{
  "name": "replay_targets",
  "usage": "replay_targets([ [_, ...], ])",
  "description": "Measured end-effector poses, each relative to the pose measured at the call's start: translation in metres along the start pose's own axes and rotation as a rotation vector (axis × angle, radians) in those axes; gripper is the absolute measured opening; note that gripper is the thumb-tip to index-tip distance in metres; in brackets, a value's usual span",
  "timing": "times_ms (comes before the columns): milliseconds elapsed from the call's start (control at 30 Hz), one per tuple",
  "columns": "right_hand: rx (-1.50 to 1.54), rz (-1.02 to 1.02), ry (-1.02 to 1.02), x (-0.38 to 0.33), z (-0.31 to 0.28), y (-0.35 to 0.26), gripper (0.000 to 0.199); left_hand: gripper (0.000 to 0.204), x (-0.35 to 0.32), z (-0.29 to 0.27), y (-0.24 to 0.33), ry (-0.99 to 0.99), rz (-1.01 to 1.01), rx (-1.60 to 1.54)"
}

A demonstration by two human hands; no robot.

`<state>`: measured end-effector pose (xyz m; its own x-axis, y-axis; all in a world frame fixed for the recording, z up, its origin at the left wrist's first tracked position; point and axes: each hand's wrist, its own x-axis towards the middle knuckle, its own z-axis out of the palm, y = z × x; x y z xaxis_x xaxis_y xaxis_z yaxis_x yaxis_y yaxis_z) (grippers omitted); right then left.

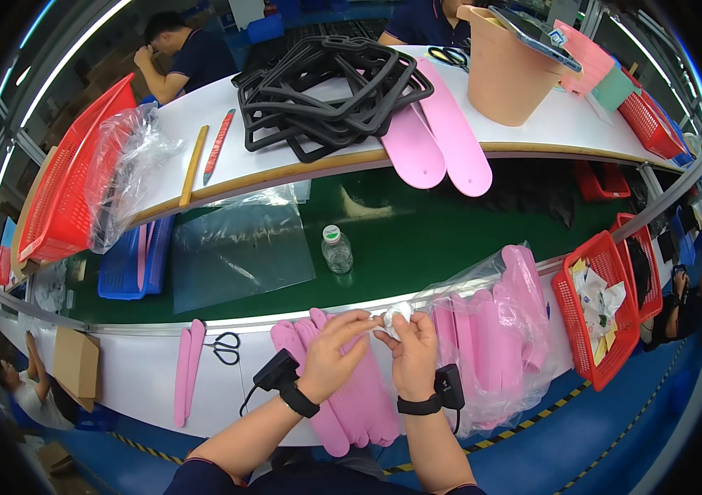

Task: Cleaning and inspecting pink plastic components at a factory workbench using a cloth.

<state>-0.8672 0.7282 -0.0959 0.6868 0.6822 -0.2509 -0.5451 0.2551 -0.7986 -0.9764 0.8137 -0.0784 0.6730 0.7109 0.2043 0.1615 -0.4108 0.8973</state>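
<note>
- The left hand (pixel 336 346) and the right hand (pixel 411 351) meet above the near white table (pixel 144 388), and both pinch a small white packet (pixel 396 318) between the fingertips.
- The left fingers are bent and pressed together on the left edge of the packet; the right thumb and fingers close on it from below and from the right.
- The packet is in the air, just above a row of pink flat pieces (pixel 359 396) that lie on the table under the hands.
- To the right, a clear bag (pixel 491 338) full of the same pink pieces is near the right hand.
- To the left, scissors (pixel 224 346) lie beside two more pink pieces (pixel 186 371).
- Farther away, a small plastic bottle (pixel 337 249) stands on the green belt (pixel 417 231).
- At the far right, a red basket (pixel 607 318) holds paper packets.
</note>
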Motion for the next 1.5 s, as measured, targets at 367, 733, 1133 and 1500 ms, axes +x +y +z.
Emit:
replay_targets([
  [367, -0.171, 0.168, -0.043, -0.046, -0.035, -0.004, 0.022, 0.077, 0.116, 0.019, -0.179, 0.208, -0.252, -0.198],
  [733, -0.226, -0.001, -0.037, -0.052, 0.02, -0.025, 0.019, 0.062, 0.014, -0.066, -0.041, 0.195, 0.08, 0.278],
  [1133, -0.271, 0.146, -0.489, -0.132, 0.144, 0.089, 0.03, 0.059, -0.177, -0.249, -0.011, 0.144, 0.014, 0.799],
  [1500, -0.337, 0.505, -0.565, -0.217, 0.24, 0.217, 0.034, 0.058, -0.288, -0.394, -0.034, 0.007, -0.089, 1.031],
])
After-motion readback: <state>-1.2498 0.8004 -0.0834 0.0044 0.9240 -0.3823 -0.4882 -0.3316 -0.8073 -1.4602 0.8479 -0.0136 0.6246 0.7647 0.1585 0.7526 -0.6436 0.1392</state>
